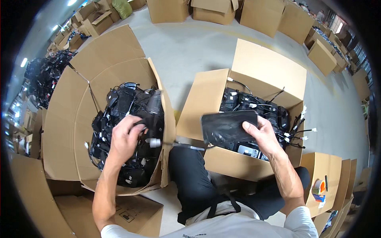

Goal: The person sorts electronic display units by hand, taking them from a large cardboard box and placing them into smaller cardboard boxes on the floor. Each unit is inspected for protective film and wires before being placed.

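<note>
My right hand [262, 133] is closed on the edge of a flat black rectangular unit [228, 127], thumb on top, above the right carton [238, 164]. From the unit's near side a cable [186, 146] trails left toward a pale connector [154, 142], smeared by motion. Over the left carton [168, 119] is my left hand [127, 137], its fingers pinched together; what they grip is dark and blurred. Beneath it lies a jumbled heap of black units and cables [123, 107] with small white plugs. Similar black units [278, 115] sit packed in the right carton, several leads sticking out.
The cartons' flaps [268, 65] stand up around them. A roll of tape [318, 186] rests on a carton at the lower right. Large cartons [214, 12] line the far side of the grey floor [186, 51]. Another black heap [47, 77] is at the far left.
</note>
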Demonstrator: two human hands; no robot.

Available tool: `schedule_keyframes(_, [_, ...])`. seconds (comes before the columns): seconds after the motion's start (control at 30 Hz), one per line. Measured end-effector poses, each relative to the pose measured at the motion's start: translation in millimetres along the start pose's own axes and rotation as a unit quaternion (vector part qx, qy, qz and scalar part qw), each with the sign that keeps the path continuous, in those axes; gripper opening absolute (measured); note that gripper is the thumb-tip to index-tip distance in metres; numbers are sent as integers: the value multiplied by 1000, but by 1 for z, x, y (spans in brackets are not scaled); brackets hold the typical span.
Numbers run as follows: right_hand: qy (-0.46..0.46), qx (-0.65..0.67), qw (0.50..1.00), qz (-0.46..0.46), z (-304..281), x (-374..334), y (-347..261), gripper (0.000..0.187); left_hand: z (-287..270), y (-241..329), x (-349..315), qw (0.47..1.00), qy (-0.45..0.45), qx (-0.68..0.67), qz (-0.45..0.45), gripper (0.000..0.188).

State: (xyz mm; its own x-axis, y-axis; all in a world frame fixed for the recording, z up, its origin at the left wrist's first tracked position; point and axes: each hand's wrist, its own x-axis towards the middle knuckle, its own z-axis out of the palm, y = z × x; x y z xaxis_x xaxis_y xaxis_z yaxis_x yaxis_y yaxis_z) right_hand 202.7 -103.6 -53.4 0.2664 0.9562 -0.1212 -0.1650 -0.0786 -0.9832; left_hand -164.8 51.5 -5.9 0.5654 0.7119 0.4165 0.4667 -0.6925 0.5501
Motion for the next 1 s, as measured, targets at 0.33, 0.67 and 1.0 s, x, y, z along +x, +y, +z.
schedule_keyframes(0.33, [192,-13,955,-227,21,-28,5,31,97,134,25,988,51,6,142,11])
schedule_keyframes(0.67, [245,-56,904,-346,-32,-57,21,47,179,190,32,983,57,-172,42,4])
schedule_keyframes(1.0, [143,41,986,-80,-89,-79,29,34,154,193,64,762,-117,165,615,33])
